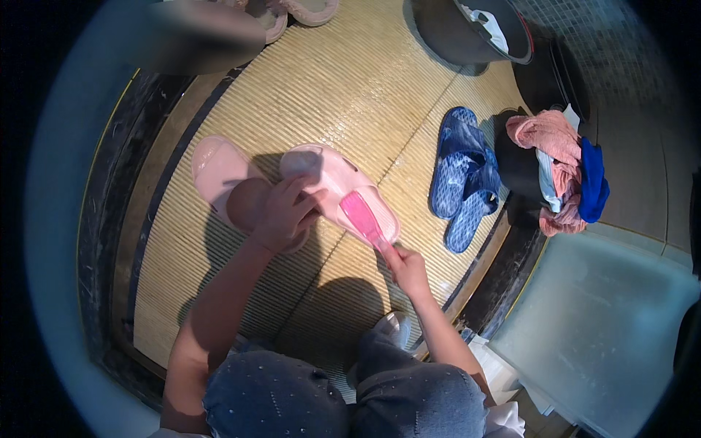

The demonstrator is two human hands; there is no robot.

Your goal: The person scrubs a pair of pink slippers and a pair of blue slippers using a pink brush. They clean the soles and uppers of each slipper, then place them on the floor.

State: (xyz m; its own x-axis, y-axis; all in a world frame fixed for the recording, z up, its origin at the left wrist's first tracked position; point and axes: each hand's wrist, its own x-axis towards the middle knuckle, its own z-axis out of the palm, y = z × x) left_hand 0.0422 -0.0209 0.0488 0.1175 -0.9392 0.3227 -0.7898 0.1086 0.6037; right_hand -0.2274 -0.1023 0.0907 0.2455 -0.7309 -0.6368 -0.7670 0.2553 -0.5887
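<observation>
A pink rubber slipper [328, 164] lies sole-down on the ribbed floor in front of me, slanting toward the lower right. My left hand [285, 213] grips its near side around the toe part, with the fingertips over the upper. In my right hand [406, 265] is the handle of a bright pink brush [361, 216], whose head rests inside the slipper's open heel area. The bristles face down and are hidden. To the left sits a second pink slipper [216, 169], partly covered by my left hand and its shadow.
Blue patterned slippers [465, 169] stand to the right on the wet ribbed floor [339, 87]. Beyond them, pink and blue cloths [564, 164] hang over a dark bucket. Another dark bucket [454, 33] is at the top. Fluffy slippers [312, 8] lie upper left, and a frosted panel [597, 306] borders the right.
</observation>
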